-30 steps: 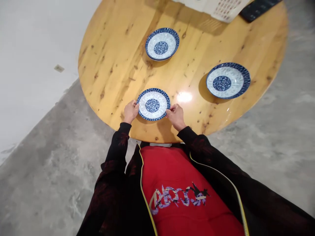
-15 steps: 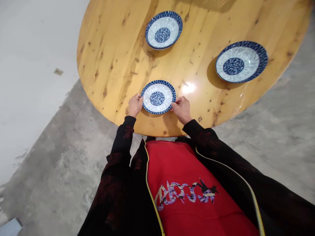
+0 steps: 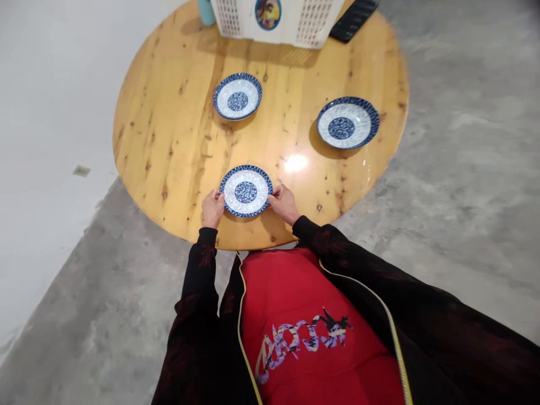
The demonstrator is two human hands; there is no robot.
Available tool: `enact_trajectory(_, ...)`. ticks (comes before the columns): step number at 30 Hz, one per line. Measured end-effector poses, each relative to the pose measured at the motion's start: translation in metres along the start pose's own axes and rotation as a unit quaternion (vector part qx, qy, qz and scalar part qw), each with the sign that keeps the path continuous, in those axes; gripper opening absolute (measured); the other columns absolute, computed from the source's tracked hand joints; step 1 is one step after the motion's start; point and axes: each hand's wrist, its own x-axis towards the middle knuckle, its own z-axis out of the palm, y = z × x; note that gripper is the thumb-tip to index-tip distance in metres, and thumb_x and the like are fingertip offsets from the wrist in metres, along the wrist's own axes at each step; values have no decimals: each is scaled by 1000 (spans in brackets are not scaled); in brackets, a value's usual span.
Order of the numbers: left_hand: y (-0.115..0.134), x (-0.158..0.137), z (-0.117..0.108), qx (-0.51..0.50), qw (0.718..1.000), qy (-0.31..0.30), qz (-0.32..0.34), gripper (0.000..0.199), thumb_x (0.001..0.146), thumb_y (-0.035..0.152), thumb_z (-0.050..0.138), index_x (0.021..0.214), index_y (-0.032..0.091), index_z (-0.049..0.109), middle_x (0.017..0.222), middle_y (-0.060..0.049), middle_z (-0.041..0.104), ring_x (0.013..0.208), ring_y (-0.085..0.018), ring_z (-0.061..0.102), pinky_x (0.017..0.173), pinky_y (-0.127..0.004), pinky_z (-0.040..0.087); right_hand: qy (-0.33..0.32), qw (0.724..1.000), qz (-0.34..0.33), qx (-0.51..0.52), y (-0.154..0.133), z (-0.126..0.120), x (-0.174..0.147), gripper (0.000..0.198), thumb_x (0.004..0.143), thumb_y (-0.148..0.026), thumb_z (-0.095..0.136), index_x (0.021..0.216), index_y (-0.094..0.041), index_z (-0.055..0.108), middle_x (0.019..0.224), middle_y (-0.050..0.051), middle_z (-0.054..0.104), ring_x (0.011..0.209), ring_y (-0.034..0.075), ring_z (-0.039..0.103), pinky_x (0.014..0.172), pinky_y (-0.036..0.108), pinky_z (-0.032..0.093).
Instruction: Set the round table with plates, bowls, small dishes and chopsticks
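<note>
While a round wooden worktop [image 3: 169, 129] filled the scene, a white basket [image 3: 278, 19] stood at its far edge beside a dark remote [image 3: 352, 19]. Two blue-patterned plates [image 3: 348, 122] [image 3: 237, 96] lay well apart. Nearest, the left hand [image 3: 212, 208] and right hand [image 3: 285, 203] pinched a third plate [image 3: 246, 190] with curled fingers.

I see a round table [image 3: 177, 140] of knotty wood, varnished to a gloss that throws back a lamp's glare. The near plate [image 3: 246, 191] and the two far ones look like glazed ceramic, smooth and shiny. The far basket [image 3: 278, 22] reads as matt perforated plastic. The floor [image 3: 464, 169] is rough concrete.
</note>
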Motion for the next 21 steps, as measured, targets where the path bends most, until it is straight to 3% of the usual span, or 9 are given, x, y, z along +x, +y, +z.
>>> enact_trajectory(14, 1, 4, -4, -18, 1000, -19, 3, 20, 86, 34, 52, 69, 24, 48, 68, -1, 61, 72, -19, 58, 72, -29, 41, 24, 999, 33, -1, -20, -2, -4, 18, 74, -21, 61, 77, -27, 44, 70, -1, 59, 73, 22, 62, 71, 34, 53)
enact_trajectory(21, -9, 3, -3, -28, 999, -39, 25, 26, 91, 40, 53, 71, 23, 52, 71, -1, 64, 72, -18, 60, 72, -30, 45, 24, 997, 60, 33, -29, -6, -9, 13, 79, -22, 63, 76, -25, 50, 61, -3, 60, 61, 19, 63, 65, 32, 54)
